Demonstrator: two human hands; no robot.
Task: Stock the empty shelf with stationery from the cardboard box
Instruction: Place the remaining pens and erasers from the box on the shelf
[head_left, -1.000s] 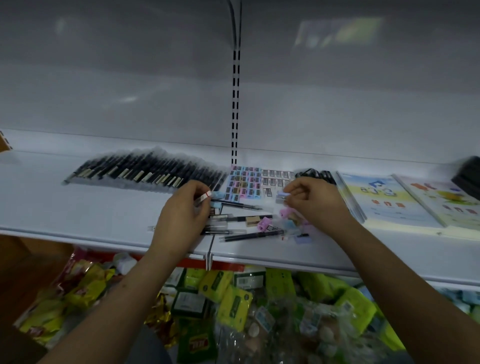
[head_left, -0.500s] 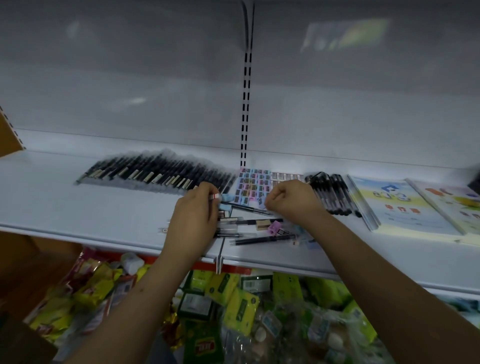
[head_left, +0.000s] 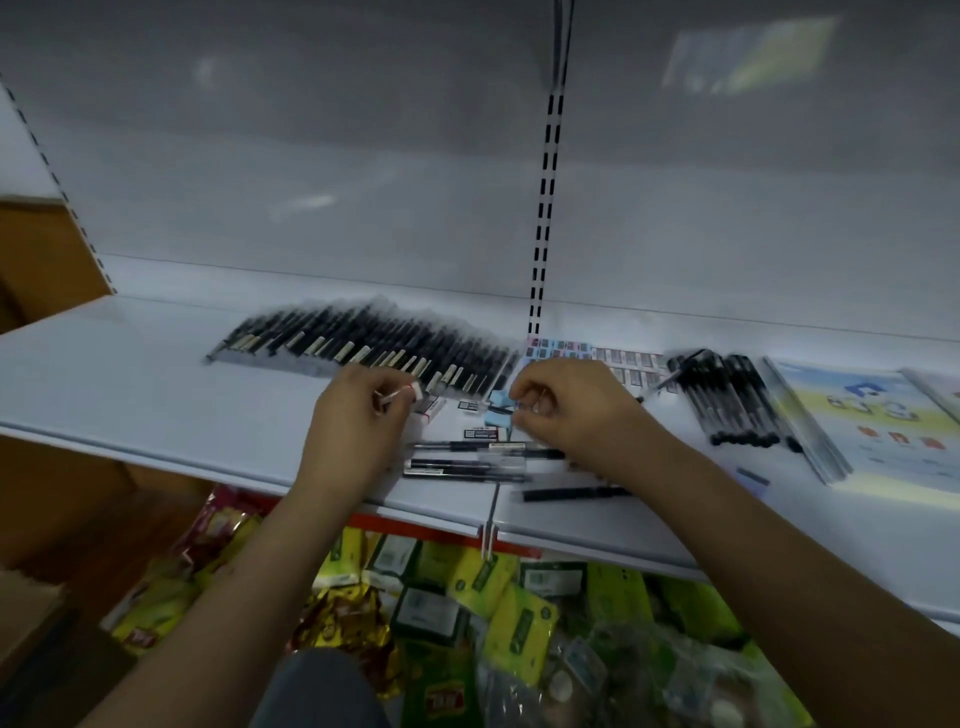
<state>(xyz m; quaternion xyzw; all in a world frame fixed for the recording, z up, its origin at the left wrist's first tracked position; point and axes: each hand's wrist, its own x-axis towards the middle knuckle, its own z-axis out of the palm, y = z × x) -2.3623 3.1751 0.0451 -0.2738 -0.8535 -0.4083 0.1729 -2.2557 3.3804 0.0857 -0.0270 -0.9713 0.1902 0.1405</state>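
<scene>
- Plenty was already stocked: a long fanned row of black pens (head_left: 363, 343) lay along the back of the white shelf (head_left: 130, 395), with a second bunch of black pens (head_left: 727, 400) and 2 booklets (head_left: 872, 421) towards its right end.
- The left hand (head_left: 353, 431) pinched a small red-and-white eraser (head_left: 402, 392); the right hand (head_left: 566, 410) was curled round a small light-blue item (head_left: 501, 402).
- Left to sort: loose pens (head_left: 467, 462) and erasers (head_left: 485, 434) scattered near the front edge.
- The cardboard box was out of sight, so its remaining stock couldn't be judged.
</scene>
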